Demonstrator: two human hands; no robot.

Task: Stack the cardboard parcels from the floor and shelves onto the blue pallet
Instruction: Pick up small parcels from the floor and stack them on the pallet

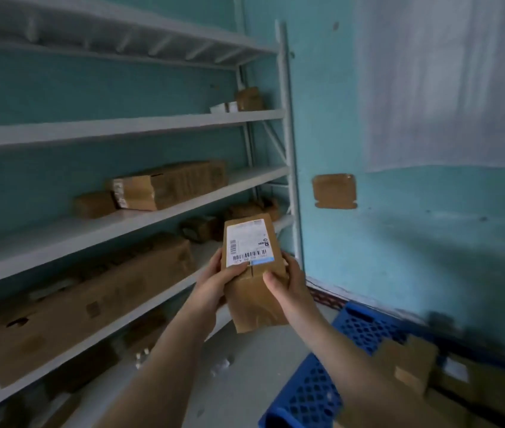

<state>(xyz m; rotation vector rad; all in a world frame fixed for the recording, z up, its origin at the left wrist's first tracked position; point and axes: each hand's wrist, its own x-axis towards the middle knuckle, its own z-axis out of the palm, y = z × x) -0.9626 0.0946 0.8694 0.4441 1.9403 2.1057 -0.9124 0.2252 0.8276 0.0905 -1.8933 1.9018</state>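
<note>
Where fingers [276, 282] clamp parcel [252, 291], sides hidden.

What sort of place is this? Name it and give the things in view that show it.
Probably a small storeroom or parcel depot. White metal shelving holds cardboard parcels, a blue pallet lies on the floor with more boxes on it, and both hands grip a parcel with a barcode label.

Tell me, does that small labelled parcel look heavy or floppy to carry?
Probably light: the hands, left and right, hold the parcel out in the air. Likely fairly stiff, since its edges stay straight. The plain cardboard probably isn't slippery.
</note>
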